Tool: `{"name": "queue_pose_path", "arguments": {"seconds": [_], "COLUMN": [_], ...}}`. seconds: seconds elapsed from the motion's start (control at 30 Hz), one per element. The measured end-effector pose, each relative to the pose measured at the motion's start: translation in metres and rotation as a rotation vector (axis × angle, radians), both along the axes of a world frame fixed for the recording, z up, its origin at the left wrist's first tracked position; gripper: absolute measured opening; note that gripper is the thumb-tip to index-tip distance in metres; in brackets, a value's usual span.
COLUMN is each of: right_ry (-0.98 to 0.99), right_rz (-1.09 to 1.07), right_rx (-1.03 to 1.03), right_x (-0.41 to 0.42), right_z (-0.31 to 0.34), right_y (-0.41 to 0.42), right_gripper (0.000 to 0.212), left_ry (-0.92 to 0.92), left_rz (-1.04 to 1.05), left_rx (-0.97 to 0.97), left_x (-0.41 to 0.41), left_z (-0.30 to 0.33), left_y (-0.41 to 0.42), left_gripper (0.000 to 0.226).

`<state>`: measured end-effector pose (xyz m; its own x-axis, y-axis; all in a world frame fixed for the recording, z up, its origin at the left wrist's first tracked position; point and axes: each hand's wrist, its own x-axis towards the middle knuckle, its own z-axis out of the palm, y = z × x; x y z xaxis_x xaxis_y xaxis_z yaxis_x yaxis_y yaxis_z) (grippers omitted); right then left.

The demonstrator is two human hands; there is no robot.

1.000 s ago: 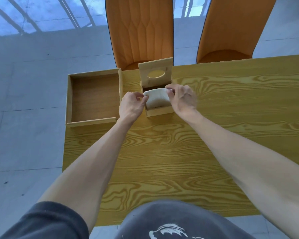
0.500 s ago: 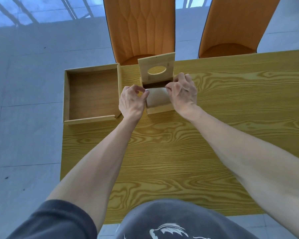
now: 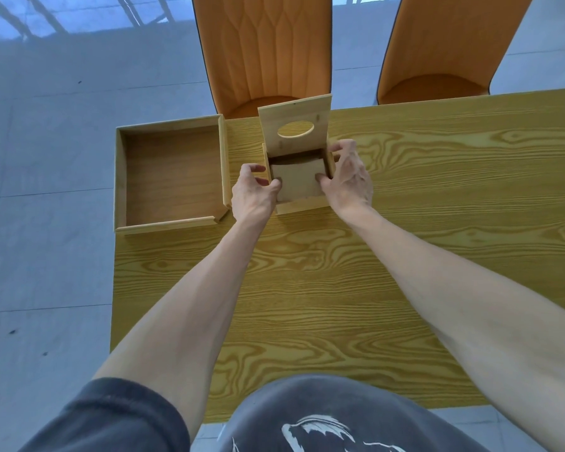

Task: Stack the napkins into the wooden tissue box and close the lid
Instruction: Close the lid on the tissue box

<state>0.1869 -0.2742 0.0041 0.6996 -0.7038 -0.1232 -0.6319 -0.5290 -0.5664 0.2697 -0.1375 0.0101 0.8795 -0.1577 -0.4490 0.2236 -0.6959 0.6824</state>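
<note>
The small wooden tissue box (image 3: 302, 205) stands near the table's far edge. Its lid (image 3: 295, 125), which has an oval hole, is tipped up at the back. A folded napkin (image 3: 296, 182) lies down inside the box, in shadow. My left hand (image 3: 253, 194) is at the box's left wall, thumb tip on the napkin's left edge and fingers outside the wall. My right hand (image 3: 349, 179) mirrors it at the right wall, with its thumb on the napkin's right edge and its fingers spread outside.
A larger open wooden tray (image 3: 119, 177) sits left of the box at the table's left corner, holding nothing. Two orange chairs (image 3: 265, 50) stand behind the wooden table (image 3: 437, 207). Grey tiled floor lies to the left.
Both hands lowered the napkin from above the box down into it. The fingers have come off the napkin and spread outside the walls; only the thumbs still touch it.
</note>
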Motion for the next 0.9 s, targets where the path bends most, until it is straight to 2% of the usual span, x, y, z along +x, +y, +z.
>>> {"name": "queue_pose_path", "arguments": {"seconds": [0.13, 0.33, 0.6, 0.73, 0.9], "right_ry": [-0.015, -0.055, -0.264, -0.285, -0.253], "right_rz": [-0.064, -0.065, -0.128, -0.118, -0.087], "right_rx": [0.119, 0.181, 0.131, 0.102, 0.128], "right_x": [-0.002, -0.009, 0.006, 0.02, 0.039], "right_z": [-0.002, 0.004, 0.049, 0.068, 0.078], "right_y": [-0.004, -0.009, -0.022, -0.027, -0.027], "right_gripper": [0.052, 0.044, 0.038, 0.037, 0.041], "left_ry": [0.068, 0.047, -0.09, -0.117, -0.105], "left_rz": [0.051, -0.042, 0.018, 0.079, 0.071], "left_rx": [-0.06, -0.08, -0.227, -0.293, -0.274], "left_x": [-0.001, -0.002, 0.019, 0.028, 0.031], "left_z": [-0.003, 0.01, 0.06, 0.081, 0.091], "left_y": [0.001, 0.009, 0.006, -0.006, -0.019], "left_gripper": [0.042, 0.045, 0.041, 0.046, 0.048]}}
